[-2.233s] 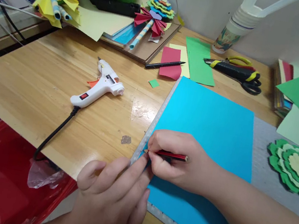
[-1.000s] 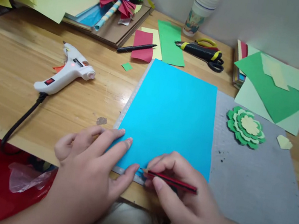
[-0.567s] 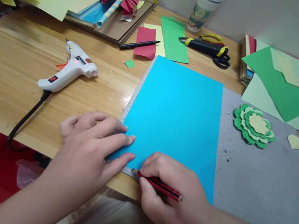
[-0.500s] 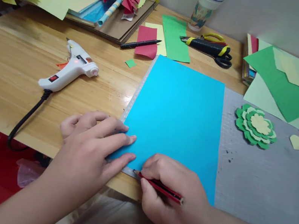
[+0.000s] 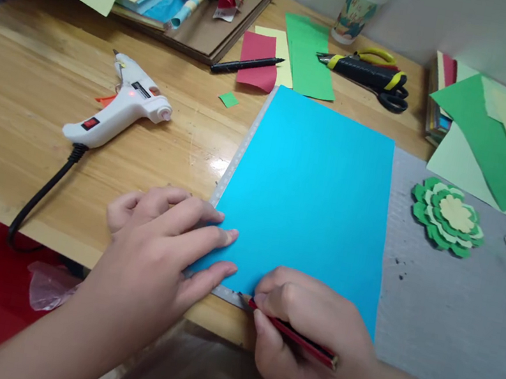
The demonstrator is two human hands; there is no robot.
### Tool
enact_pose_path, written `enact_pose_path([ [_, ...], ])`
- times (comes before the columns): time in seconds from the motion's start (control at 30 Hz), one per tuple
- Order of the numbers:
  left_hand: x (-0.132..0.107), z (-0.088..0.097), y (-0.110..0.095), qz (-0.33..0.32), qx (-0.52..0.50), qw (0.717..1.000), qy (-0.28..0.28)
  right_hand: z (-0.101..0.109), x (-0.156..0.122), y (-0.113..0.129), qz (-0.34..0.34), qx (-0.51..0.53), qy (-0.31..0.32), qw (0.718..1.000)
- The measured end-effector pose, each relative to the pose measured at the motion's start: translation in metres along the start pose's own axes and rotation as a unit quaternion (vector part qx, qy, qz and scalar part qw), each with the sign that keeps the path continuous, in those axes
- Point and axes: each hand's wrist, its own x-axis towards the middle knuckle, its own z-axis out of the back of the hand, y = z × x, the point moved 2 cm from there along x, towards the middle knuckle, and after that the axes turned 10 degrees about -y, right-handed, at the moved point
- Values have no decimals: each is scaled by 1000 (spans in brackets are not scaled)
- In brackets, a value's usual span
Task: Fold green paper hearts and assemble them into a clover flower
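Observation:
A blue sheet of paper [image 5: 316, 187] lies on a grey cutting mat [image 5: 441, 337] at the front of the wooden table. My left hand [image 5: 167, 240] rests with fingers spread, its fingertips pressing the sheet's lower left corner. In my right hand [image 5: 311, 335] is a red and black pencil [image 5: 291, 333], gripped between thumb and fingers. The pencil's point touches near the sheet's lower edge, by the mat's marked border. My right hand covers part of that edge.
Left of the sheet lies a white glue gun [image 5: 122, 103] with its cord hanging off the table. Behind are a black pen [image 5: 247, 65], green paper [image 5: 310, 57], scissors [image 5: 392, 101] and a paper cup [image 5: 360, 13]. A layered paper flower [image 5: 447, 215] sits on the mat.
My right hand has moved the pencil slightly right along the sheet's lower edge. My left hand stays on the corner. The whole view has shifted a little.

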Motion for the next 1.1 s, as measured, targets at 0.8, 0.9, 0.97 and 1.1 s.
enact_pose_path([
  [0.8,-2,-1,1,6,-6,1000,0,-1,0,1,-14,-8,4,1000],
  [0.9,-1,0,1,4,-8,1000,-7,-1,0,1,-13,-10,4,1000],
  [0.97,0,0,1,5,-16,1000,-7,-2,0,1,-9,-9,16,1000],
  [1.1,0,0,1,4,-18,1000,-6,-1,0,0,-12,-1,9,1000],
])
